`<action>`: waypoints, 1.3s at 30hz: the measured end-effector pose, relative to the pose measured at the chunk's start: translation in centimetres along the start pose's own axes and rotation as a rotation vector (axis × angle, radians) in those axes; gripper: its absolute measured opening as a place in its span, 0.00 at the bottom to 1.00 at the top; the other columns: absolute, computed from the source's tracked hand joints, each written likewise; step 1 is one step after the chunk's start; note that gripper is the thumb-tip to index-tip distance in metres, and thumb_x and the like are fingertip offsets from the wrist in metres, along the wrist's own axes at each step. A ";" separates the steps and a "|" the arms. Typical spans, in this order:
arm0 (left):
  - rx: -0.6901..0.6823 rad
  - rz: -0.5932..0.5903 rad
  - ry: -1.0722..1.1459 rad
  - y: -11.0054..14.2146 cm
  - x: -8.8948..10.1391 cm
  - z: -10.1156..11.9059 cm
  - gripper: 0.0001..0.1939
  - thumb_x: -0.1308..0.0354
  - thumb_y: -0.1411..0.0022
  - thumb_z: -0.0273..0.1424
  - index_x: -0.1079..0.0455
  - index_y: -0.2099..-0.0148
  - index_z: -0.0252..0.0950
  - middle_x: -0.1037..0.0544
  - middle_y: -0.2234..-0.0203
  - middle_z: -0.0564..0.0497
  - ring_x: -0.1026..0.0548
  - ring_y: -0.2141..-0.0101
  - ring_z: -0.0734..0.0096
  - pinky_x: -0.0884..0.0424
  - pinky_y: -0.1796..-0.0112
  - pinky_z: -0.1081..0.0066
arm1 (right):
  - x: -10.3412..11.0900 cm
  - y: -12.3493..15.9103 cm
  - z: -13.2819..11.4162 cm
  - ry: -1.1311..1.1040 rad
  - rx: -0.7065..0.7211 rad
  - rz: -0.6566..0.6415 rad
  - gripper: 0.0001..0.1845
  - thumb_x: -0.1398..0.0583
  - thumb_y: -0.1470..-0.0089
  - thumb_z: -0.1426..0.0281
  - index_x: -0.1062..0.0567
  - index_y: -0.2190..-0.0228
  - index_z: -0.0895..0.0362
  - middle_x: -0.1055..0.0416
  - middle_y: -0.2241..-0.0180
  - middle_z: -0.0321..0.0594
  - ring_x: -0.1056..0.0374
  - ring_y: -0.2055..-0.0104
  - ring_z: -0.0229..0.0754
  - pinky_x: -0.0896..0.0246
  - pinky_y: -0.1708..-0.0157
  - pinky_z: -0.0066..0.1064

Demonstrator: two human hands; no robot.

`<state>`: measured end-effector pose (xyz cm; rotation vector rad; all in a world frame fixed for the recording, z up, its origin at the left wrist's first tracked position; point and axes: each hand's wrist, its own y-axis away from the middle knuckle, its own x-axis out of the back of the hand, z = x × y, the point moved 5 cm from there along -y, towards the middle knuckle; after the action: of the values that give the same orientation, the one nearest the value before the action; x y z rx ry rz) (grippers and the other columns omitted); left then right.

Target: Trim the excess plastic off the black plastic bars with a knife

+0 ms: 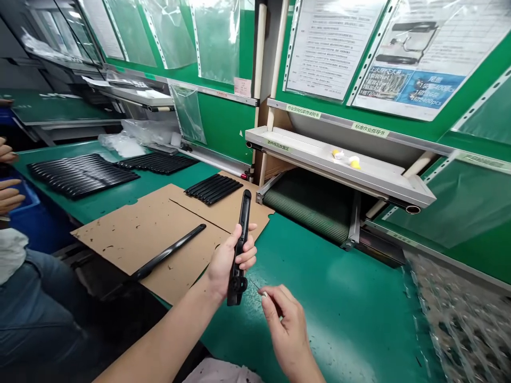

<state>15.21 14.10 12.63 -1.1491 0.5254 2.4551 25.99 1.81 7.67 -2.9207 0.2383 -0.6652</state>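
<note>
My left hand [229,260] is wrapped around a long black plastic bar [242,223], holding it upright and tilted slightly away, its lower end by my wrist. My right hand [281,319] hovers just below and right of the bar's lower end, its fingers pinched on a small pale piece that I cannot make out. Another black bar [170,251] lies flat on a brown cardboard sheet [139,234] to the left. A small row of the same bars [213,189] rests on the far part of the cardboard.
A green worktable [339,308] runs under my hands. Larger rows of black bars [82,174] lie at the left. A ribbed conveyor belt [311,205] sits under a metal shelf [339,170]. Another person's hands [8,175] and jeans show at the left edge. Clear plastic bags [459,319] lie at right.
</note>
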 end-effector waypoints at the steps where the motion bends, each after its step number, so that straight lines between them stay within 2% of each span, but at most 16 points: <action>1: 0.009 0.008 0.013 -0.1 0.1 -0.1 0.16 0.54 0.28 0.38 0.32 0.51 0.31 0.42 0.77 0.58 0.50 0.85 0.86 0.47 0.85 0.84 | 0.0 -0.1 0.1 0.007 0.000 0.002 0.17 0.48 0.33 0.57 0.25 0.64 0.54 0.34 0.70 0.35 0.39 0.69 0.37 0.49 0.69 0.28; 4: 0.029 0.058 0.034 -0.6 0.5 -0.3 0.15 0.54 0.28 0.38 0.32 0.53 0.32 0.43 0.78 0.59 0.50 0.85 0.86 0.47 0.86 0.84 | -0.1 0.0 0.8 0.016 -0.030 0.033 0.19 0.47 0.34 0.56 0.32 0.72 0.56 0.39 0.75 0.33 0.43 0.72 0.36 0.52 0.72 0.28; 6: 0.024 0.132 0.019 -1.0 0.9 -0.5 0.14 0.53 0.28 0.37 0.32 0.54 0.32 0.43 0.79 0.59 0.50 0.86 0.85 0.48 0.86 0.83 | -0.1 0.1 1.3 0.001 -0.063 0.057 0.19 0.47 0.34 0.57 0.35 0.73 0.55 0.42 0.77 0.31 0.46 0.75 0.35 0.54 0.74 0.27; 11: -0.060 0.327 -0.027 -1.9 2.1 -0.9 0.08 0.48 0.30 0.33 0.33 0.57 0.33 0.41 0.79 0.59 0.48 0.86 0.85 0.49 0.87 0.82 | -0.4 0.4 1.1 -0.028 -0.026 0.101 0.17 0.51 0.32 0.58 0.29 0.65 0.55 0.37 0.75 0.32 0.42 0.75 0.36 0.51 0.75 0.27; 15: -0.131 0.400 -0.052 -1.9 2.5 -1.4 0.05 0.43 0.35 0.30 0.33 0.59 0.33 0.36 0.77 0.58 0.45 0.85 0.84 0.48 0.87 0.81 | -0.8 -0.3 -0.4 0.050 0.070 0.187 0.19 0.44 0.37 0.52 0.28 0.59 0.55 0.36 0.76 0.32 0.39 0.76 0.37 0.49 0.75 0.28; 18: -0.152 0.391 -0.051 -1.5 2.1 -1.5 0.05 0.40 0.37 0.29 0.33 0.60 0.33 0.36 0.77 0.58 0.44 0.85 0.84 0.47 0.86 0.81 | -0.9 -1.0 -1.7 0.139 0.188 0.277 0.19 0.42 0.39 0.52 0.28 0.63 0.56 0.37 0.76 0.32 0.39 0.76 0.37 0.48 0.75 0.28; 21: -0.143 0.341 -0.015 -1.3 1.5 -1.1 0.05 0.46 0.32 0.30 0.33 0.59 0.33 0.39 0.77 0.58 0.45 0.85 0.85 0.46 0.86 0.81 | -0.9 -1.3 -2.2 0.113 0.214 0.270 0.20 0.46 0.35 0.52 0.28 0.64 0.56 0.35 0.75 0.34 0.38 0.75 0.38 0.48 0.75 0.29; 24: -0.160 0.244 0.066 -1.5 1.2 -0.2 0.11 0.54 0.29 0.33 0.32 0.55 0.32 0.40 0.77 0.58 0.45 0.86 0.85 0.45 0.86 0.81 | -0.7 -1.1 -1.9 0.040 0.146 0.205 0.19 0.52 0.32 0.56 0.27 0.59 0.54 0.31 0.70 0.37 0.35 0.70 0.40 0.45 0.70 0.30; 26: -0.208 0.212 0.108 -1.6 1.3 0.5 0.13 0.55 0.28 0.33 0.32 0.54 0.32 0.40 0.77 0.58 0.44 0.85 0.85 0.44 0.85 0.81 | -0.5 -0.7 -1.5 0.002 0.084 0.181 0.18 0.54 0.30 0.61 0.27 0.55 0.52 0.30 0.66 0.37 0.33 0.67 0.40 0.43 0.67 0.30; 32: -0.368 0.241 0.148 -1.2 2.1 1.7 0.15 0.56 0.28 0.34 0.31 0.57 0.32 0.39 0.77 0.57 0.44 0.85 0.85 0.43 0.85 0.81 | -0.8 -0.3 -0.9 -0.057 -0.033 0.169 0.15 0.48 0.33 0.60 0.24 0.56 0.50 0.32 0.68 0.36 0.35 0.68 0.38 0.45 0.69 0.29; 39: -0.519 0.311 0.103 -0.4 2.5 2.7 0.19 0.59 0.27 0.35 0.31 0.56 0.30 0.36 0.76 0.53 0.40 0.82 0.83 0.40 0.83 0.82 | -2.8 -0.2 -1.2 -0.183 -0.089 0.168 0.16 0.46 0.35 0.57 0.21 0.57 0.50 0.32 0.70 0.36 0.35 0.71 0.37 0.42 0.72 0.28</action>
<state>12.22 16.22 12.19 -1.4899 0.0892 2.9166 23.01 2.36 7.67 -2.9771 0.4966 -0.3694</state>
